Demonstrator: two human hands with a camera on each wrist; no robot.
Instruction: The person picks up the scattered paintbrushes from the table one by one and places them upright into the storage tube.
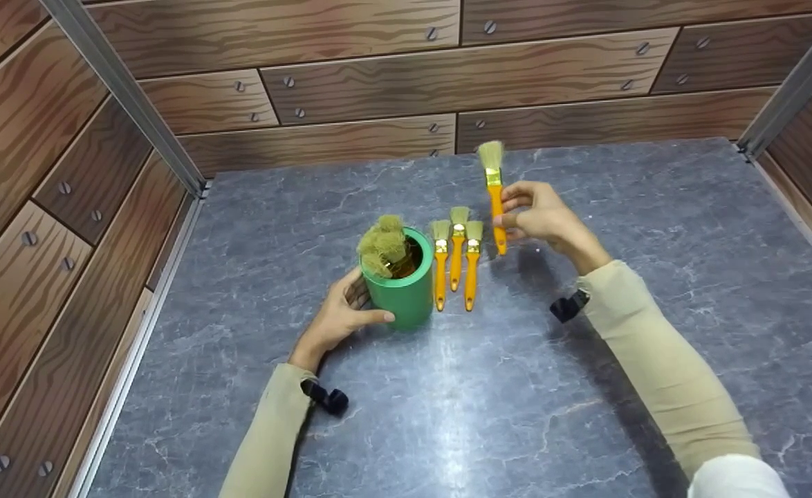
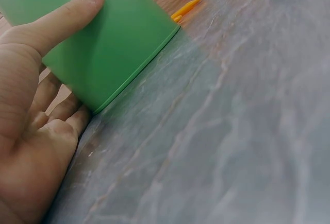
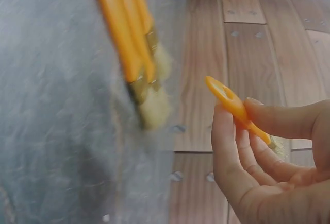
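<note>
My left hand (image 1: 337,315) holds the side of an upright green cup (image 1: 406,302), thumb across its front and fingers behind it. Bristle heads of several paintbrushes (image 1: 384,243) stick up out of the cup, leaning to its left. In the left wrist view the base of the cup (image 2: 121,54) meets the tabletop. Between thumb and fingers, my right hand (image 1: 544,216) pinches the orange handle of a paintbrush (image 1: 491,159), bristles up, above the table. Three more paintbrushes (image 1: 456,256) lie side by side just right of the cup, bristles pointing away.
The grey marbled tabletop (image 1: 447,415) reaches back to a wood-plank patterned wall (image 1: 364,90). Similar panels (image 1: 53,242) close the left and right sides, with metal posts (image 1: 129,97) at the corners. A black wrist camera (image 1: 326,398) sits on each sleeve.
</note>
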